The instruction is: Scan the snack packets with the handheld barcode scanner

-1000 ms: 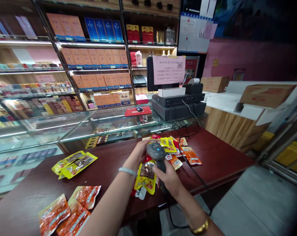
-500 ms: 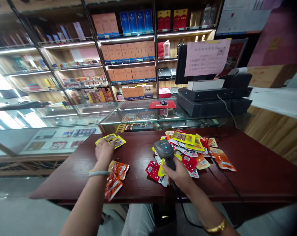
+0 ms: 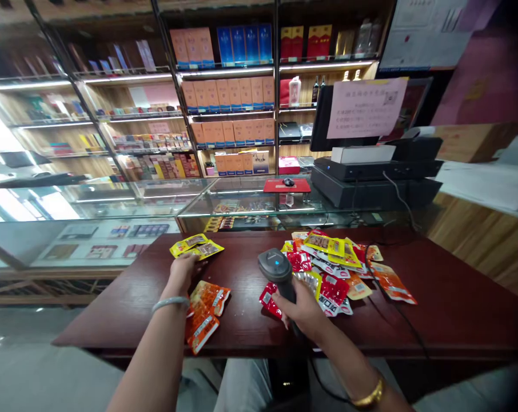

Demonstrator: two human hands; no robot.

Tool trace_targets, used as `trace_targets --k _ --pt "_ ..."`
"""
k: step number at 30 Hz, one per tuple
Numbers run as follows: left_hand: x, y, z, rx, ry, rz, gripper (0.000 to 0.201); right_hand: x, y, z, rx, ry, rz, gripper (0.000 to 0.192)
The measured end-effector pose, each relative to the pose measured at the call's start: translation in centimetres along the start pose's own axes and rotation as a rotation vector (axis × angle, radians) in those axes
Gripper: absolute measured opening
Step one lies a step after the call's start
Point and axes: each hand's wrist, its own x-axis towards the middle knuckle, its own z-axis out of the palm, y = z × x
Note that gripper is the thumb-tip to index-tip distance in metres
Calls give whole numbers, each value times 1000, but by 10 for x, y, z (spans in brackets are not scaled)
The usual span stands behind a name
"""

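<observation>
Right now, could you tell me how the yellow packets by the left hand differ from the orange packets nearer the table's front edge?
The yellow packets are bright yellow with a dark window; the orange packets are orange-red. The yellow packets lie farther back, just beyond the left hand; the orange packets lie closer, beside the wrist. Both are small flat snack pouches lying on the dark red table, apart from the mixed pile by the right hand, which grips the scanner.

Bare tabletop (image 3: 242, 286) between packet heaps (image 3: 340, 269)
</observation>
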Motion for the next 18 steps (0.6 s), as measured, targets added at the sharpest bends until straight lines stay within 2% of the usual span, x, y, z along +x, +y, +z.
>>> trace_targets --k 4,8,12,18 --pt "-23 4 18 -178 -84 23 34 -2 2 -1 29 36 16 31" --pt "-53 3 35 -283 -236 95 47 1 8 -4 68 32 58 33" --pt "-78 1 53 -249 -352 128 55 9 12 -10 89 62 47 36" --pt "-102 2 72 -218 -397 105 59 10 8 -16 159 77 10 45"
